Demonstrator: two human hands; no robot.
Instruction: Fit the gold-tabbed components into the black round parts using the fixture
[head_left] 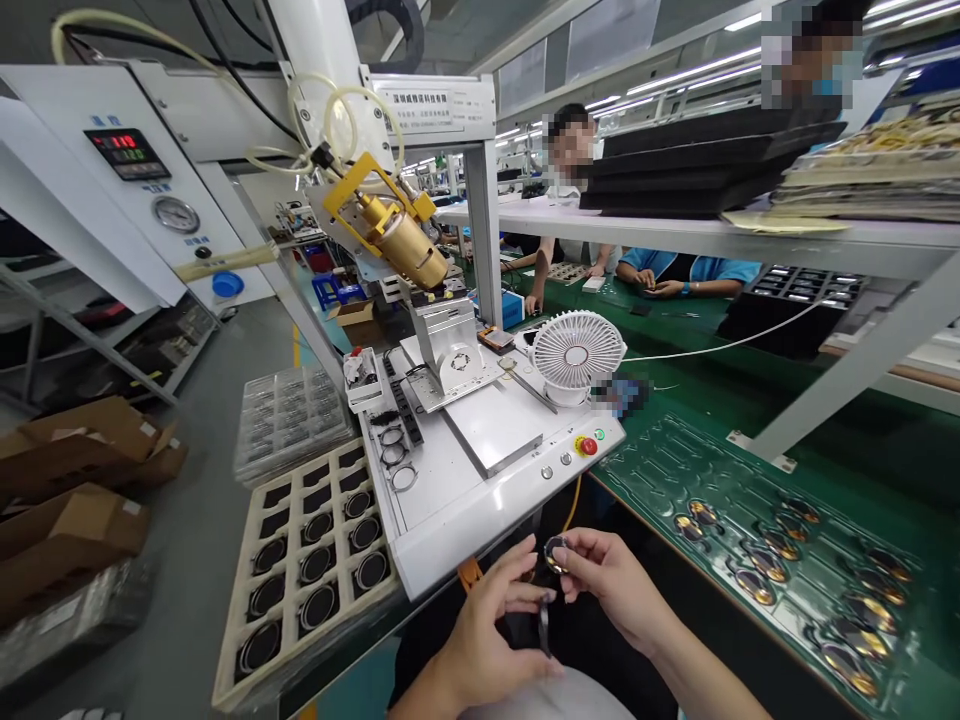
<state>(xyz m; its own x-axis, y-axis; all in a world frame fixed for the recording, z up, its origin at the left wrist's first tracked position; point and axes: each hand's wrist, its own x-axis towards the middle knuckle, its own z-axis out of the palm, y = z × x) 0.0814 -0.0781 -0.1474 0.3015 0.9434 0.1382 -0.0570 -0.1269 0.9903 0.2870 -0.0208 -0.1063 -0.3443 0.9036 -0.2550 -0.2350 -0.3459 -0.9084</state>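
My right hand (611,580) pinches a small round gold-and-black disc part (556,552) between thumb and fingers, held low in front of the white machine base (480,500). My left hand (487,625) is just beside it, fingers curled on a thin dark ring (543,625) that hangs below the disc. Both hands are close together, almost touching. A cream tray (307,560) with black rings in its pockets lies to the left. A green tray (772,545) with several gold disc parts lies to the right.
A dispensing machine with a brass nozzle (401,240) stands over a fixture (450,350). A white desk fan (576,355) sits on the machine base, by a red stop button (589,446). Cardboard boxes (75,480) lie far left. Other people work across the green bench (652,285).
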